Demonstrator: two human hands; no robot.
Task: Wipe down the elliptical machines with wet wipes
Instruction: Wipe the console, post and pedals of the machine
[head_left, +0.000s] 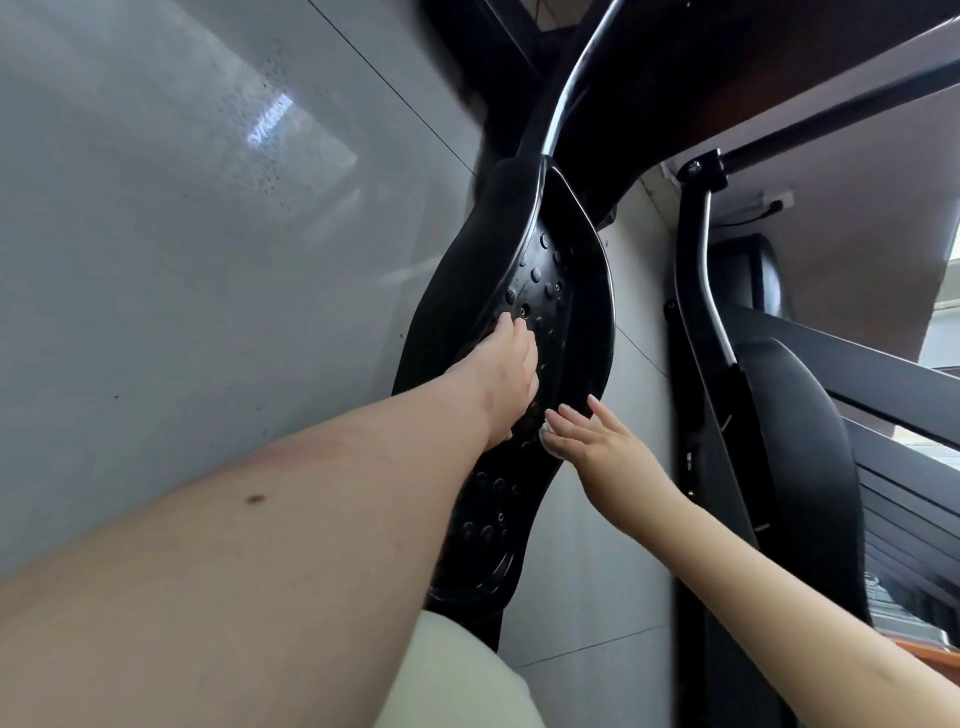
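No text can be read; letter-like marks in a reflection (270, 122) on the floor (156, 312) are blurred.

Glossy grey floor tiles (182, 260) are catching a bright window reflection (270, 122) way left of the white power strip (776, 200); daylight's coming in right of it.

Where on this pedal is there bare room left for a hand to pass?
Free: the studded upper end of the pedal, between the left hand and the curved tube; also its near end, below both hands. Crowded: the middle, where the right hand sits beside the left.
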